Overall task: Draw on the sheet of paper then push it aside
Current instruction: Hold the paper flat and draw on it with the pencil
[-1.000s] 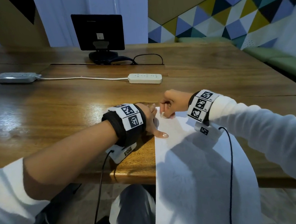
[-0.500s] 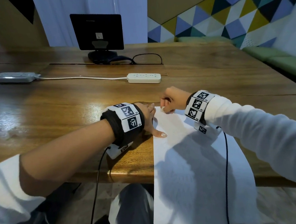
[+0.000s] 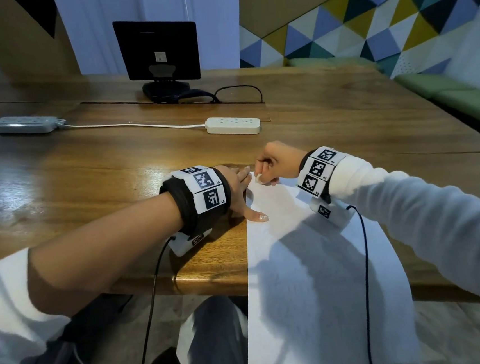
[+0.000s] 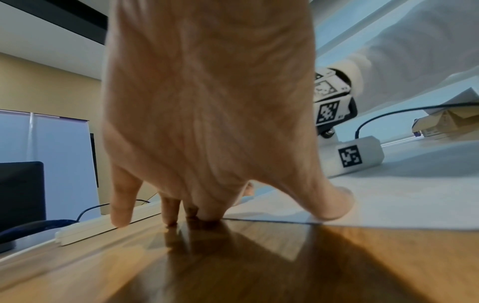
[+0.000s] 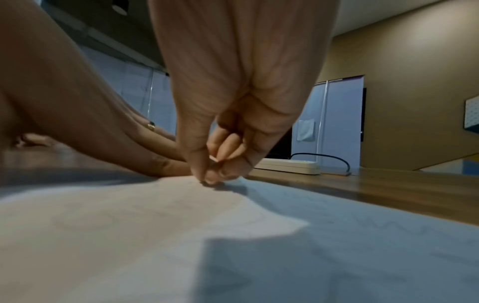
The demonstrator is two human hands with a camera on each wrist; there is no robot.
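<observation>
A white sheet of paper (image 3: 314, 262) lies on the wooden table (image 3: 101, 180), and its near end hangs over the front edge. My left hand (image 3: 242, 190) lies flat at the sheet's far left corner, thumb (image 3: 258, 216) pressing on the left edge, the other fingers on the wood. At the sheet's far edge my right hand (image 3: 272, 164) pinches a small white drawing stub (image 3: 257, 178) between thumb and fingertips. In the right wrist view the right hand's pinching fingertips (image 5: 207, 176) touch the paper (image 5: 155, 235), which carries faint pencil-like marks (image 5: 388, 223).
A white power strip (image 3: 232, 125) lies just beyond my hands, a second one (image 3: 25, 124) at the far left, joined by a cord. A dark monitor (image 3: 157, 49) and a pair of glasses (image 3: 237, 94) sit at the back. Cables hang from both wrists.
My right hand has shifted slightly away from me, up to the paper's far edge, still pinching the stub. The left hand has stayed in place on the corner.
</observation>
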